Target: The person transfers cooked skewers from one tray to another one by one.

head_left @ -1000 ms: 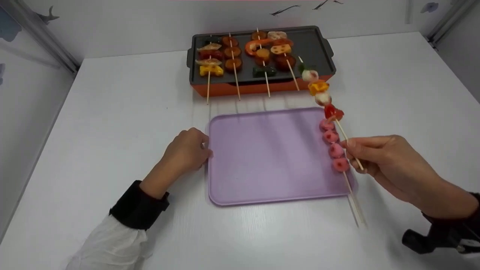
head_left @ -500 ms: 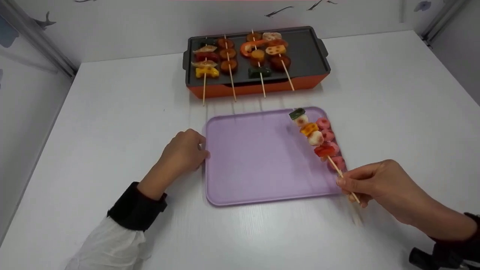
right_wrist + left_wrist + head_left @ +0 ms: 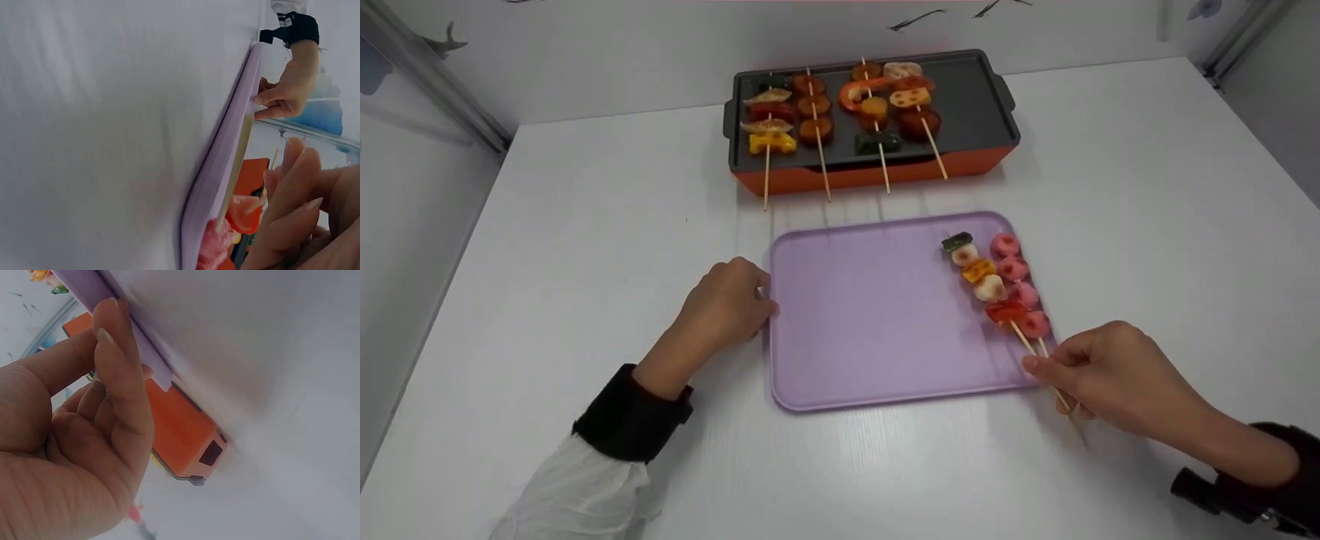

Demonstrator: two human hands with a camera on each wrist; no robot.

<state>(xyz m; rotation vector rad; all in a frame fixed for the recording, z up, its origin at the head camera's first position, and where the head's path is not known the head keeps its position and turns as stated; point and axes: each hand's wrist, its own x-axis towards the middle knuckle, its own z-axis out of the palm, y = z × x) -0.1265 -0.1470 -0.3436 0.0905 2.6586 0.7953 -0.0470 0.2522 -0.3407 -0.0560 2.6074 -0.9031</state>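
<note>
At the lilac tray's (image 3: pixel 877 315) left edge, my left hand (image 3: pixel 727 304) pinches the rim between thumb and fingers; the left wrist view shows the fingertips (image 3: pixel 115 326) at that rim. My right hand (image 3: pixel 1110 379) holds the bare stick of a vegetable skewer (image 3: pixel 988 287) over the tray's front right corner. This skewer carries a green piece, whitish rounds, a yellow piece and a red one, and lies slanted on the tray's right part. Beside it, along the right rim, is a skewer of pink rounds (image 3: pixel 1012 268); its stick runs partly hidden under the right hand.
Behind the tray stands an orange grill (image 3: pixel 870 174) with a dark plate, bearing several food skewers (image 3: pixel 815 131) whose sticks jut over its front edge. A white wall (image 3: pixel 622 52) rises behind it. White tabletop (image 3: pixel 607 225) surrounds the tray.
My right hand has brought the vegetable skewer down and toward me, from near the grill's right corner onto the tray beside the pink skewer. The left hand stays at the rim.
</note>
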